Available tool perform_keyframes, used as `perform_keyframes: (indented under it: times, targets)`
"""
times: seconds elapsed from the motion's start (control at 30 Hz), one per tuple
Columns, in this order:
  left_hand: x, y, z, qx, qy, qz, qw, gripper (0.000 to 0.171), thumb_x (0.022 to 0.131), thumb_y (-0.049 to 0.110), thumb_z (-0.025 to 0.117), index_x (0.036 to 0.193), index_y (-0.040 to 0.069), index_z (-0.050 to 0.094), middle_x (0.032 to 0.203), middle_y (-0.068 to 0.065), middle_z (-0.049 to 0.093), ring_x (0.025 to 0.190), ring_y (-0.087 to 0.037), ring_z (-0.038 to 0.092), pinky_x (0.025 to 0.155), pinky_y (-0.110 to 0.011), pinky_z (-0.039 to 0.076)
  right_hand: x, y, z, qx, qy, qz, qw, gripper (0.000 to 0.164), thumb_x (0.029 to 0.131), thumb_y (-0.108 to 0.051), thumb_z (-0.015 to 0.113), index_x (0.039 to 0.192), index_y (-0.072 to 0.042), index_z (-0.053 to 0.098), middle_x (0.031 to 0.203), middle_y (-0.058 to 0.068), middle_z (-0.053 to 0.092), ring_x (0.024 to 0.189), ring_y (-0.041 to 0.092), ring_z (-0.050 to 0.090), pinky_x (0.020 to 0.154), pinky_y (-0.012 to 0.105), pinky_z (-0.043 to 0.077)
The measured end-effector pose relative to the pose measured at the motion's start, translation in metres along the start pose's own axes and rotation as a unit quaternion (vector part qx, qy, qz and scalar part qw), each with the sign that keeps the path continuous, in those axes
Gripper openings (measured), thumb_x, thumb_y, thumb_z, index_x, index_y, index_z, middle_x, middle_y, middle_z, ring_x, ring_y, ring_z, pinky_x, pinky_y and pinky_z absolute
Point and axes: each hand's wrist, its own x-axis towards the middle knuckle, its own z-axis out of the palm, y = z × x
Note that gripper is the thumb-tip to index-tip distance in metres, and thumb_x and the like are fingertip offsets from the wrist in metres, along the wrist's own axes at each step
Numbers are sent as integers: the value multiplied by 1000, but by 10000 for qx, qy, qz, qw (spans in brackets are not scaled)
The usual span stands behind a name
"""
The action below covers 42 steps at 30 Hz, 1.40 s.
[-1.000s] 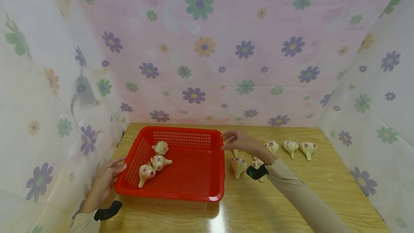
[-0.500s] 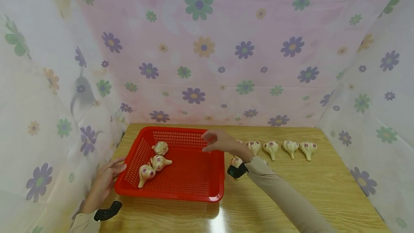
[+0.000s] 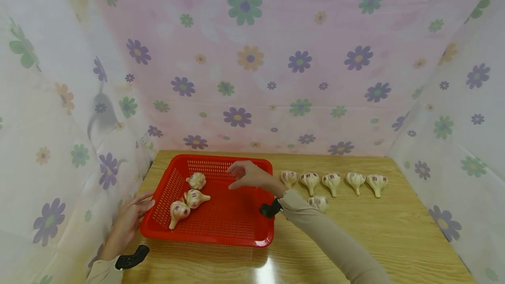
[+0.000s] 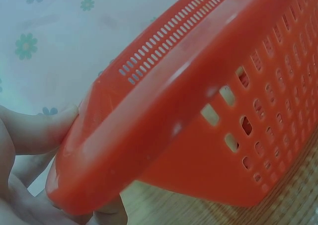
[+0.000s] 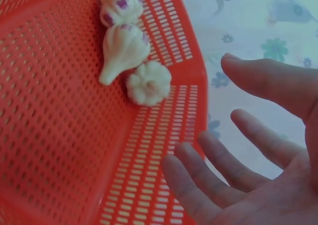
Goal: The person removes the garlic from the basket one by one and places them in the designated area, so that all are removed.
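Observation:
A red plastic basket [image 3: 205, 238] with slotted walls stands on the table. Three garlic bulbs lie along its left side: a front one [image 3: 179, 211], a middle one [image 3: 194, 198] and a back one [image 3: 196, 181]. At the left end, my left hand [image 3: 128, 216] grips the basket's rim; in the left wrist view the thumb [image 4: 42, 128] presses one side while fingertips show underneath. My right hand [image 3: 252, 176] is above the basket's back right part, palm bare and fingers spread apart. In the right wrist view, the right hand [image 5: 263, 170] touches no bulb.
Right of the basket, several garlic bulbs lie in a row, one of them a bulb [image 3: 331, 183]. Another bulb [image 3: 318, 204] lies in front, partly behind the right sleeve [image 3: 315, 222]. Flowered cloth [image 3: 276, 69] surrounds the wooden table [image 3: 375, 240] at back and sides.
My right hand has moved left from the basket's right edge to above its inside. The basket, its three garlic bulbs and my left hand stay in place.

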Motion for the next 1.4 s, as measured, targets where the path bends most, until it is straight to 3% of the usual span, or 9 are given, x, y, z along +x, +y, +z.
perform_keyframes:
  times: [0.27, 0.4, 0.53, 0.67, 0.8, 0.93, 1.13, 1.3, 1.4]
  targets:
    - [-1, 1, 1, -57, 11, 19, 10000, 61, 94, 22, 58, 146, 8, 31, 115, 7, 55, 96, -11, 59, 86, -34, 51, 18, 1, 20, -150, -125, -39, 9998, 41, 78, -12, 78, 115, -8, 61, 116, 11, 57, 102, 30, 55, 82, 34, 49]
    - [-1, 2, 1, -168, 15, 88, 9998, 60, 93, 21, 59, 145, 7, 33, 107, 11, 58, 94, -10, 60, 84, -32, 51, 28, 2, 30, -211, -159, -55, 9996, 41, 77, -12, 79, 115, -10, 62, 119, 14, 56, 109, 34, 52, 86, 36, 48]
    - [0, 2, 1, -105, 12, 67, 9999, 61, 94, 23, 59, 146, 8, 32, 119, 3, 55, 97, -11, 59, 86, -35, 50, 37, 3, 40, -311, -250, -57, 9992, 42, 78, -13, 78, 116, -11, 61, 122, 16, 55, 111, 34, 52, 86, 37, 48]
    - [-1, 3, 2, 22, 40, 27, 10000, 61, 94, 24, 57, 147, 10, 30, 132, -4, 47, 99, -11, 57, 89, -36, 50, 47, 4, 51, -668, -367, -86, 9971, 45, 78, -14, 78, 119, -10, 61, 122, 16, 55, 101, 25, 55, 80, 32, 49]
    - [-1, 5, 2, -64, 91, 18, 9999, 60, 93, 23, 59, 145, 9, 33, 119, 4, 55, 97, -11, 59, 86, -33, 50, 58, 8, 64, -975, -470, -177, 9940, 48, 77, -13, 79, 120, -8, 60, 121, 16, 56, 89, 17, 55, 71, 26, 49]
    - [-1, 4, 1, -147, 100, 82, 9998, 59, 93, 23, 60, 144, 8, 35, 106, 12, 59, 94, -10, 60, 84, -32, 51, 67, 10, 77, -1179, -602, -344, 9906, 49, 76, -12, 79, 120, -7, 59, 121, 15, 58, 94, 20, 57, 70, 23, 47]
    - [3, -2, -1, -252, 105, 333, 9991, 57, 91, 22, 62, 141, 7, 41, 103, 11, 63, 92, -10, 63, 82, -33, 53, 75, 10, 92, -1314, -599, -409, 9887, 46, 77, -14, 78, 119, -8, 60, 114, 10, 60, 96, 20, 56, 74, 22, 46]
    - [3, 0, 2, -235, 135, 237, 9994, 59, 92, 20, 60, 144, 5, 36, 104, 10, 63, 91, -10, 63, 82, -33, 53, 80, 13, 101, -1765, -572, -487, 9814, 41, 79, -15, 76, 118, -10, 63, 116, 4, 59, 95, 15, 54, 73, 21, 44]
    - [1, 1, 0, -198, 122, 179, 9996, 59, 93, 20, 60, 144, 6, 34, 105, 10, 62, 92, -10, 62, 82, -34, 52, 84, 15, 106, -1931, -550, -559, 9780, 39, 81, -13, 73, 118, -8, 63, 114, 4, 59, 83, 12, 49, 66, 20, 40]
